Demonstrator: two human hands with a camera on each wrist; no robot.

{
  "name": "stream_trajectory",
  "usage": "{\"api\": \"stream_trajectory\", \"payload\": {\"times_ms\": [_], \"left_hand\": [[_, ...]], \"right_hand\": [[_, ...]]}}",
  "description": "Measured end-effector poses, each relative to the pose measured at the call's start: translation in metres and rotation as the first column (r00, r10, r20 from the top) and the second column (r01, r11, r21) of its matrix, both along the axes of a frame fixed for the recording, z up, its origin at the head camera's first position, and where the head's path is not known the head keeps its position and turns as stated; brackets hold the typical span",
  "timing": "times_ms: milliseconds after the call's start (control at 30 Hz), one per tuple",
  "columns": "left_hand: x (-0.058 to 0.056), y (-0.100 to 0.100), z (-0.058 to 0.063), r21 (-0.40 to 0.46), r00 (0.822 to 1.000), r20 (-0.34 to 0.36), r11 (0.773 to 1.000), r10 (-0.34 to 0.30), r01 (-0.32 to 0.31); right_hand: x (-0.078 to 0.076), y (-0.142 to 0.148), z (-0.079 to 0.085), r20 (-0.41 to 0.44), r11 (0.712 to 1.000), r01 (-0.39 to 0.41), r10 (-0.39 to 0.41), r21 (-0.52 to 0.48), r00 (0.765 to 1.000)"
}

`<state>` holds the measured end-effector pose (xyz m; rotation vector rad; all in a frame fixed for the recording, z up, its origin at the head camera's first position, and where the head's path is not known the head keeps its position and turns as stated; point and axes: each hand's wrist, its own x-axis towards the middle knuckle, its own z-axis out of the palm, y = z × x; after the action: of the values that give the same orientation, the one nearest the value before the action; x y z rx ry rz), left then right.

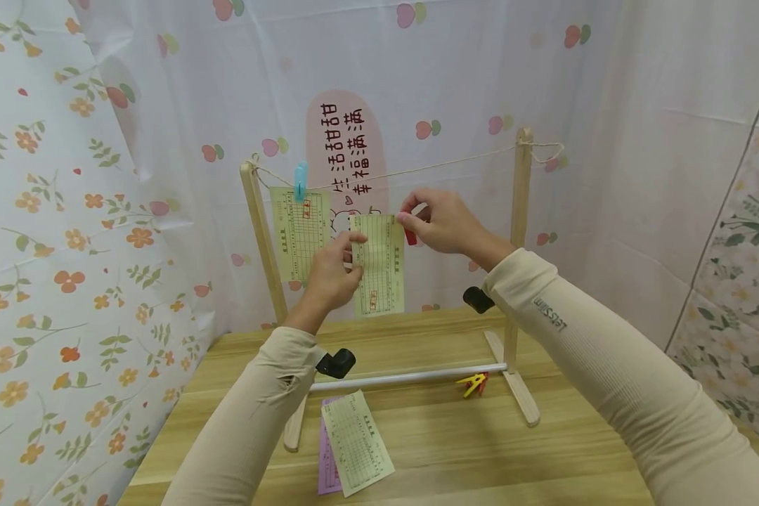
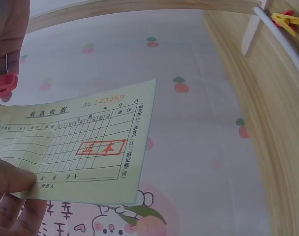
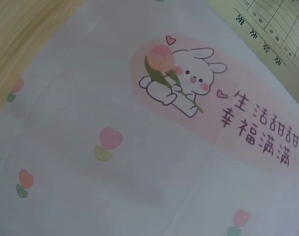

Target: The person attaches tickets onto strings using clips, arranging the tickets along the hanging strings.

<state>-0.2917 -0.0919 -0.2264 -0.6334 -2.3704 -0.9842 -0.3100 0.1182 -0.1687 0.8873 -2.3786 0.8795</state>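
Note:
My left hand (image 1: 336, 273) pinches a yellow-green receipt slip (image 1: 382, 263) by its left edge, below the string (image 1: 443, 169). In the left wrist view the slip (image 2: 85, 147) shows printed columns and a red stamp, with the thumb flat on it. At the slip's upper right corner, my right hand (image 1: 439, 219) pinches a red clip (image 1: 410, 236); whether it also grips the paper, I cannot tell. Left of both hands another receipt slip (image 1: 297, 242) hangs from the string under a light-blue clip (image 1: 300, 181).
The string spans two wooden posts (image 1: 520, 239), joined low down by a white rod (image 1: 411, 378). Yellow and red clips (image 1: 474, 384) lie near the right foot. On the table (image 1: 455, 450), a yellow-green slip (image 1: 357, 443) overlaps a purple one (image 1: 327, 464). A patterned curtain (image 1: 468, 70) hangs behind.

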Motion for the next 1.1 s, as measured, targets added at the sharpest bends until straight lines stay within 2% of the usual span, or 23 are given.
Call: {"api": "stream_trajectory", "payload": {"times_ms": [200, 300, 433, 733, 1100], "left_hand": [[0.000, -0.001, 0.004, 0.017, 1.000, 0.024, 1.000, 0.005, -0.006], [-0.001, -0.002, 0.005, 0.019, 1.000, 0.020, 1.000, 0.003, -0.003], [-0.001, -0.004, 0.007, 0.021, 1.000, 0.007, 1.000, 0.005, -0.005], [-0.003, -0.001, 0.016, 0.021, 0.998, -0.058, 1.000, 0.013, -0.011], [-0.005, 0.000, 0.023, 0.043, 0.999, -0.024, 0.999, 0.028, -0.027]], "right_hand": [[0.000, -0.003, 0.007, -0.032, 1.000, 0.011, -0.011, -0.005, 0.999], [0.000, -0.003, 0.008, -0.014, 1.000, 0.005, -0.005, -0.016, 1.000], [0.000, -0.003, 0.010, 0.005, 1.000, 0.005, -0.005, -0.020, 1.000], [0.000, -0.001, 0.024, -0.039, 1.000, 0.020, -0.021, -0.006, 0.999], [0.005, -0.005, 0.037, -0.037, 1.000, 0.029, -0.029, -0.003, 0.999]]}}
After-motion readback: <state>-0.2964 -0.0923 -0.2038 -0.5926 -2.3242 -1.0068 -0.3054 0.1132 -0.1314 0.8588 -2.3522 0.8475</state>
